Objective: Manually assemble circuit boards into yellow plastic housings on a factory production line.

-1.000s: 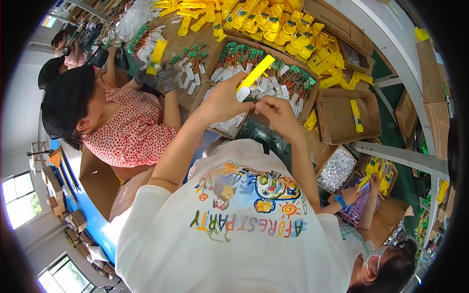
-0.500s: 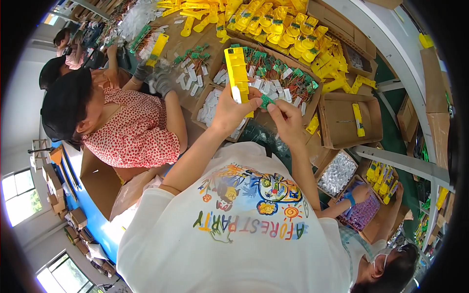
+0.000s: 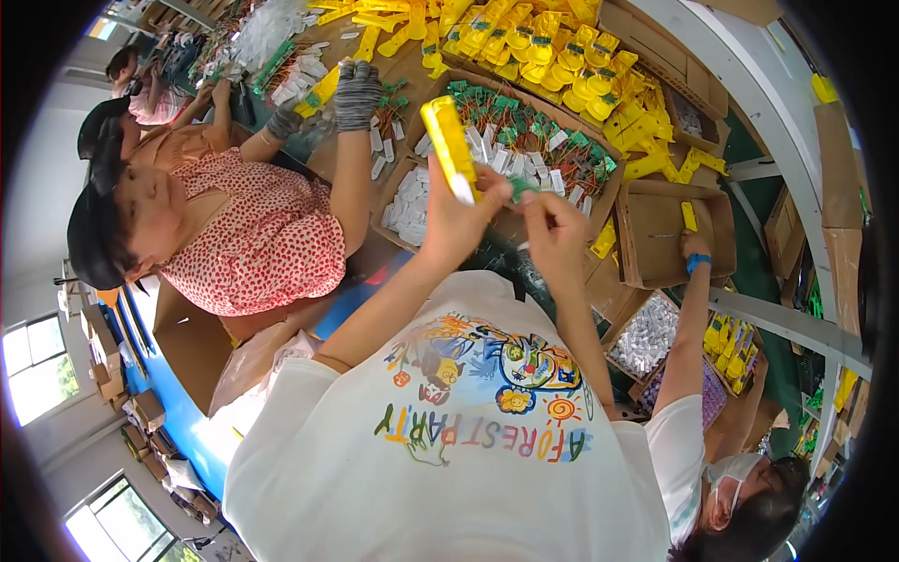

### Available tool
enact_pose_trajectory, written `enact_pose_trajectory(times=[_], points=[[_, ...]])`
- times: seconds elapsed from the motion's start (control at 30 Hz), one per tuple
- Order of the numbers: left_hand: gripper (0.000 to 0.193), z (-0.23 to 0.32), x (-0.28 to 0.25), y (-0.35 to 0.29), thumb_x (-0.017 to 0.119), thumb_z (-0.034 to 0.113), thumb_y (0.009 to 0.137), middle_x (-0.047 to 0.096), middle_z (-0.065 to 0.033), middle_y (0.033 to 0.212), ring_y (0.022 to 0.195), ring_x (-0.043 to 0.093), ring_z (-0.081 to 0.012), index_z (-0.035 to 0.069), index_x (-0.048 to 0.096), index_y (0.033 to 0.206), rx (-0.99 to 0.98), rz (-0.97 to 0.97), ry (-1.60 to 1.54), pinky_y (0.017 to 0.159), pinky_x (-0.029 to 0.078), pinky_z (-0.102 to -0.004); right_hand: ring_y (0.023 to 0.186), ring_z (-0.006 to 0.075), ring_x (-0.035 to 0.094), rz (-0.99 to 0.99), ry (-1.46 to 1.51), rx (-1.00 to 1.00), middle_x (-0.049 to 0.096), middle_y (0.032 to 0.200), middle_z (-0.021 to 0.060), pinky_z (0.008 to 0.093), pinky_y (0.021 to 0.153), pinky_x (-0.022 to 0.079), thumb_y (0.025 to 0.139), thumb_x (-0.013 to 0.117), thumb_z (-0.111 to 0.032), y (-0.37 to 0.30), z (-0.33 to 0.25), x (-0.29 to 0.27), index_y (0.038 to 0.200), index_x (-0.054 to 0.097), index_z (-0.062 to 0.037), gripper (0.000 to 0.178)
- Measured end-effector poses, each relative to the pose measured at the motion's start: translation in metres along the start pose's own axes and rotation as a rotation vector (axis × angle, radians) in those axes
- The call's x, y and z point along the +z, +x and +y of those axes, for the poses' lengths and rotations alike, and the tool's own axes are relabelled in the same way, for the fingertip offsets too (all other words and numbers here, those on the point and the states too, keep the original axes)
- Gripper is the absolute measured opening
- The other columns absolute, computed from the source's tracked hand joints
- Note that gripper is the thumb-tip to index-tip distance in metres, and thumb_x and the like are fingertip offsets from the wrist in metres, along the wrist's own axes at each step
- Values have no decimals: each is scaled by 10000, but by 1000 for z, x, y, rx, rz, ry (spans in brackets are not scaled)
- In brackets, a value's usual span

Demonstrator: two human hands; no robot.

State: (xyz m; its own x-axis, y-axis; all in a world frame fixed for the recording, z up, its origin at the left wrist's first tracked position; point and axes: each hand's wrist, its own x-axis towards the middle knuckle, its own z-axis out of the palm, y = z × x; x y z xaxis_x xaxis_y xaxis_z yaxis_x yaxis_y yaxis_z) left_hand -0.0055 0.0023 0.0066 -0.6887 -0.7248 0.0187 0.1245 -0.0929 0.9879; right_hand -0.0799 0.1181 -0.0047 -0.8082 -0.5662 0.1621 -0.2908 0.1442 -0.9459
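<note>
My left hand is wrapped round a long yellow plastic housing, which stands tilted with a white piece at its lower end. Between my two hands is a small green circuit board, slightly blurred. My right hand pinches the board between thumb and fingers, and my left thumb and fingertips come close to its other side. Just beyond my hands, a cardboard tray holds several green boards with wires and white blocks.
Yellow housings lie heaped at the back. White parts fill a box on the left. At right, a co-worker's hand reaches into a cardboard box. Another co-worker's gloved hand is raised at left.
The right co-worker's arm has reached into the cardboard box and touches the yellow housing there. The left co-worker's gloved hand has risen. My housing has tilted slightly; the board stays between my hands.
</note>
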Motion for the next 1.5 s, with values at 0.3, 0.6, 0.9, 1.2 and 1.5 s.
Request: enact_pose_trajectory(times=[0.3, 0.6, 0.9, 1.2, 1.5], points=[[512, 5, -16, 5, 349, 393, 976, 457, -111, 1335, 1156, 494, -221, 61, 354, 1365, -362, -366, -617, 929, 447, -399, 492, 162, 433, -37, -167, -189, 429, 580, 95, 301, 462, 327, 875, 577, -111, 1, -48, 4, 727, 517, 13, 202], [451, -1, -9, -4, 370, 291, 975, 430, -93, 1366, 1173, 482, -234, 68, 352, 1367, -450, -383, -881, 988, 402, -393, 463, 239, 467, 73, -287, -400, 473, 593, 92, 352, 424, 347, 854, 585, -101, -3, -51, 11, 699, 497, -17, 197], [453, 3, -8, -5, 393, 222, 961, 454, -97, 1347, 1187, 477, -207, 56, 336, 1378, -375, -368, -781, 1010, 373, -353, 499, 276, 510, -143, -313, -339, 509, 629, 112, 369, 461, 388, 835, 586, -97, -1, -58, -2, 714, 515, -11, 164], [461, -3, -9, -9, 360, 263, 993, 507, -86, 1278, 1138, 510, -192, 50, 322, 1400, -388, -290, -682, 968, 407, -343, 478, 238, 508, -81, -271, -303, 527, 594, 97, 337, 447, 370, 853, 578, -122, -3, -45, 3, 711, 551, 0, 189], [442, -3, -5, -17, 374, 281, 1001, 589, -77, 1141, 958, 584, -138, 18, 395, 1355, -244, -183, -442, 806, 477, -274, 401, 99, 514, -221, -69, 100, 538, 458, 59, 260, 408, 375, 865, 587, -180, 0, -30, -2, 630, 633, 6, 303]])
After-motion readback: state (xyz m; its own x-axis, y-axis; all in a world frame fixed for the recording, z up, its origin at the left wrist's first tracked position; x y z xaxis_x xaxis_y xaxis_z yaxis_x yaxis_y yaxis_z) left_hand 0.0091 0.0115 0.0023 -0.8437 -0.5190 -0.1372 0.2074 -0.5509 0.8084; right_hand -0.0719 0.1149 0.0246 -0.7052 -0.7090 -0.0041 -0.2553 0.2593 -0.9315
